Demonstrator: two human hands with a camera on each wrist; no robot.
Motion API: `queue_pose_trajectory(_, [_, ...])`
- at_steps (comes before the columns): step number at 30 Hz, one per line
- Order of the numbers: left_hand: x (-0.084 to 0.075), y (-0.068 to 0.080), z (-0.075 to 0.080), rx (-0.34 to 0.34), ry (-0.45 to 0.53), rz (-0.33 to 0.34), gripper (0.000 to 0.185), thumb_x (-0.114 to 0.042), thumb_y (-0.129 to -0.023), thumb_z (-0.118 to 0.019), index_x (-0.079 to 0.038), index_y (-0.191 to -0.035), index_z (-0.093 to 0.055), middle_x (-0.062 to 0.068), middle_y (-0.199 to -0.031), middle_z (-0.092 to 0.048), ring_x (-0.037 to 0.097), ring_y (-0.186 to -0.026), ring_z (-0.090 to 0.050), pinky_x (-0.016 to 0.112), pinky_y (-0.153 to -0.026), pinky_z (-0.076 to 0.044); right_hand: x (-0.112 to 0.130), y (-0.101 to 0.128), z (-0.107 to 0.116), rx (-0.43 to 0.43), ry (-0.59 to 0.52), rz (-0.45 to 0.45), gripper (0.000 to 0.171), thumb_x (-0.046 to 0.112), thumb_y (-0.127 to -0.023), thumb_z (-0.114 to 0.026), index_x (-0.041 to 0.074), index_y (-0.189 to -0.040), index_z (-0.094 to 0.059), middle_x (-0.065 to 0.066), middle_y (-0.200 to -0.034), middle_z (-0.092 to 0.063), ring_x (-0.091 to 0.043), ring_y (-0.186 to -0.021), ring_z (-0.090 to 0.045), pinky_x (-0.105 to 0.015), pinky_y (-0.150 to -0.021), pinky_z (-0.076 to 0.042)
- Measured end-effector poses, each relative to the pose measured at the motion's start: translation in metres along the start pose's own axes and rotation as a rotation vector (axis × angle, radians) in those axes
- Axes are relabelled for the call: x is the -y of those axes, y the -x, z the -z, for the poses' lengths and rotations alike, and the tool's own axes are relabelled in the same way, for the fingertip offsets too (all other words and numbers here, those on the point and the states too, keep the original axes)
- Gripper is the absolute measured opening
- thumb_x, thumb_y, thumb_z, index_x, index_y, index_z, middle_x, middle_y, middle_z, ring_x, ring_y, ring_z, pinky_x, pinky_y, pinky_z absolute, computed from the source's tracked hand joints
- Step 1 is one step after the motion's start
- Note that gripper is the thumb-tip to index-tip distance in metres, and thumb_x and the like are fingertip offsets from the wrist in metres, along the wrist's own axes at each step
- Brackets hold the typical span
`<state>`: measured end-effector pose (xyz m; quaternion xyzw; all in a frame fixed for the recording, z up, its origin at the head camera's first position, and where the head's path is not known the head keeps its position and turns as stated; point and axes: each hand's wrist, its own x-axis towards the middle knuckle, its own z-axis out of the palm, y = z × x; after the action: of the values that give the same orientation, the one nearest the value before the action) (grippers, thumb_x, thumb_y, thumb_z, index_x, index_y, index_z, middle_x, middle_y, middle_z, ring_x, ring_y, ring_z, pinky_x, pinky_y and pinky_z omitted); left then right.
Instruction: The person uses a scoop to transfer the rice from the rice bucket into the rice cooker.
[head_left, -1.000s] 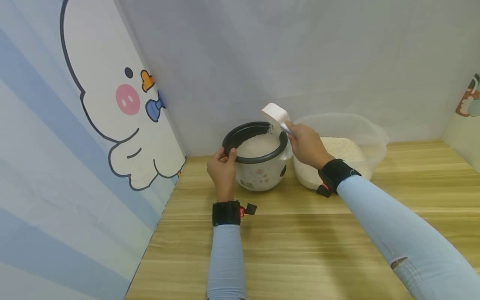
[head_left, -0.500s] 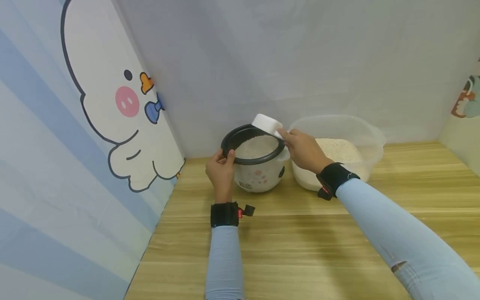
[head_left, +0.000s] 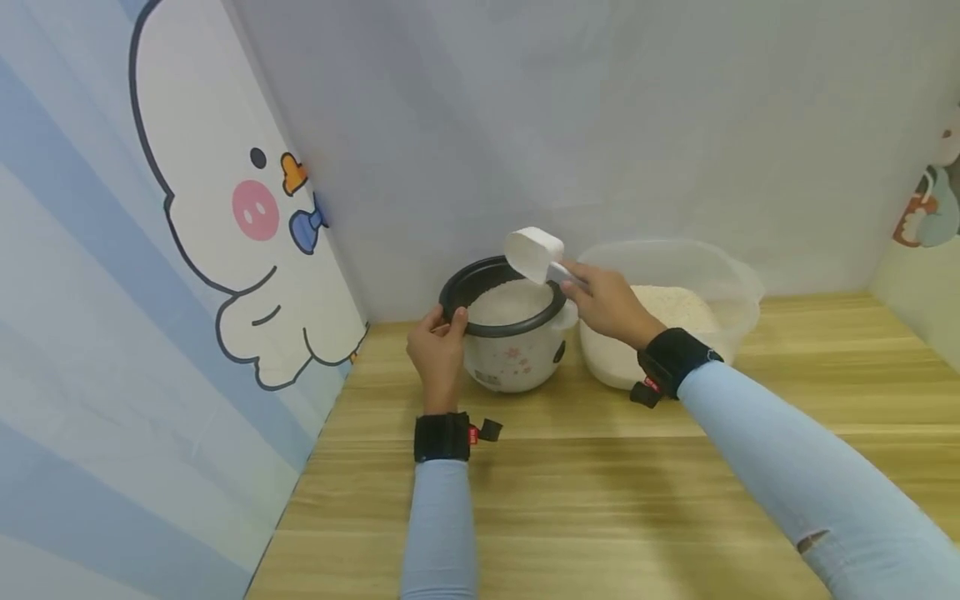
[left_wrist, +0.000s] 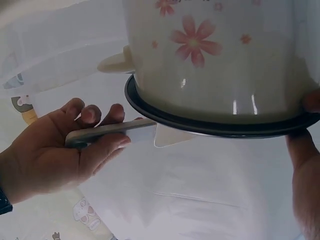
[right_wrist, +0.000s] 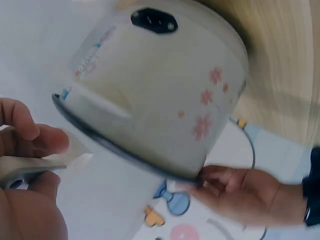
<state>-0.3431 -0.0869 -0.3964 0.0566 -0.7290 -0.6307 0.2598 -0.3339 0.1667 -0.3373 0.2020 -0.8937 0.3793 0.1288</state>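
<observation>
A small white rice cooker (head_left: 512, 358) with pink flowers and a black rim stands at the back of the wooden table, with white rice inside. My left hand (head_left: 437, 350) grips the rim on its left side; its fingers (right_wrist: 220, 185) curl over the rim's edge. My right hand (head_left: 611, 304) holds a white scoop (head_left: 534, 252) by its handle (left_wrist: 107, 134) over the cooker's right rim, tilted with the cup toward the pot. The scoop's inside is hidden.
A clear plastic tub (head_left: 678, 308) holding white rice stands right beside the cooker on the right. The wooden table (head_left: 600, 500) stretches toward me. A cartoon-printed wall (head_left: 187, 250) closes the left side, a plain grey wall the back.
My right hand has shifted the scoop leftward over the cooker's opening and turned its cup. My left hand keeps its hold on the rim.
</observation>
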Motion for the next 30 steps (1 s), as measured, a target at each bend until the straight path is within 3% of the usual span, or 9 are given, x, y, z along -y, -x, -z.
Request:
queue_pose_trajectory(5, [0.002,-0.001,0.000,-0.002,-0.023,-0.020,0.051,-0.030,-0.081,-0.076,0.002,-0.120,-0.063,0.013,-0.098,-0.068,0.019,-0.081,-0.066,0.035,-0.071,-0.054,0.002,0.001,0.017,-0.013,-0.316,-0.231,0.037,0.029,-0.102,-0.042,0.006,-0.130,-0.052,-0.013,-0.090,-0.059,-0.022,-0.067,-0.059,-0.028,-0.053,-0.040])
queue_pose_trajectory(8, [0.002,-0.002,0.001,0.004,-0.017,-0.017,0.050,-0.030,-0.083,-0.074,0.001,-0.121,-0.062,0.013,-0.096,-0.067,0.020,-0.080,-0.067,0.036,-0.071,-0.054,-0.001,0.003,0.027,-0.002,-0.423,-0.310,0.033,0.032,-0.102,-0.041,0.004,-0.113,-0.053,-0.007,-0.081,-0.052,-0.017,-0.061,-0.053,-0.026,-0.053,-0.039])
queue_pose_trajectory(11, [0.001,-0.002,0.002,0.004,-0.009,0.002,0.049,-0.030,-0.087,-0.070,0.000,-0.124,-0.060,0.012,-0.093,-0.065,0.021,-0.076,-0.067,0.034,-0.068,-0.054,-0.004,0.006,0.037,0.003,-0.524,-0.358,0.035,0.034,-0.101,-0.042,0.000,-0.108,-0.050,-0.004,-0.076,-0.045,-0.013,-0.058,-0.045,-0.025,-0.054,-0.038])
queue_pose_trajectory(18, [-0.001,0.000,0.006,0.010,-0.046,0.003,0.046,-0.034,-0.092,-0.061,-0.004,-0.127,-0.057,0.009,-0.090,-0.065,0.022,-0.067,-0.066,0.032,-0.061,-0.053,-0.016,0.020,0.065,-0.045,-0.618,-0.388,0.052,0.033,-0.094,-0.059,0.000,-0.130,-0.042,0.001,-0.075,-0.041,-0.008,-0.056,-0.037,-0.022,-0.051,-0.032])
queue_pose_trajectory(22, [-0.001,0.005,0.008,0.010,-0.069,-0.051,0.042,-0.032,-0.092,-0.061,-0.001,-0.121,-0.060,0.009,-0.092,-0.065,0.022,-0.070,-0.065,0.035,-0.062,-0.053,-0.026,0.030,0.079,-0.123,-0.527,-0.395,0.053,0.037,-0.093,-0.058,0.000,-0.129,-0.046,-0.002,-0.081,-0.051,-0.009,-0.062,-0.047,-0.021,-0.053,-0.039])
queue_pose_trajectory(27, [-0.001,0.014,0.007,0.007,-0.084,-0.153,0.035,-0.028,-0.091,-0.063,-0.001,-0.112,-0.064,0.010,-0.097,-0.064,0.023,-0.083,-0.063,0.036,-0.073,-0.052,-0.040,0.045,0.097,-0.242,-0.180,-0.360,0.063,0.048,-0.094,-0.050,-0.003,-0.132,-0.049,-0.015,-0.109,-0.051,-0.024,-0.088,-0.049,-0.035,-0.070,-0.043])
queue_pose_trajectory(30, [-0.001,0.020,0.005,0.025,-0.113,-0.188,0.034,-0.028,-0.090,-0.065,-0.001,-0.111,-0.064,0.013,-0.103,-0.059,0.026,-0.092,-0.057,0.037,-0.079,-0.049,-0.051,0.053,0.106,-0.316,-0.007,-0.316,0.054,0.043,-0.096,-0.045,-0.005,-0.119,-0.054,-0.022,-0.103,-0.053,-0.033,-0.089,-0.047,-0.043,-0.071,-0.039])
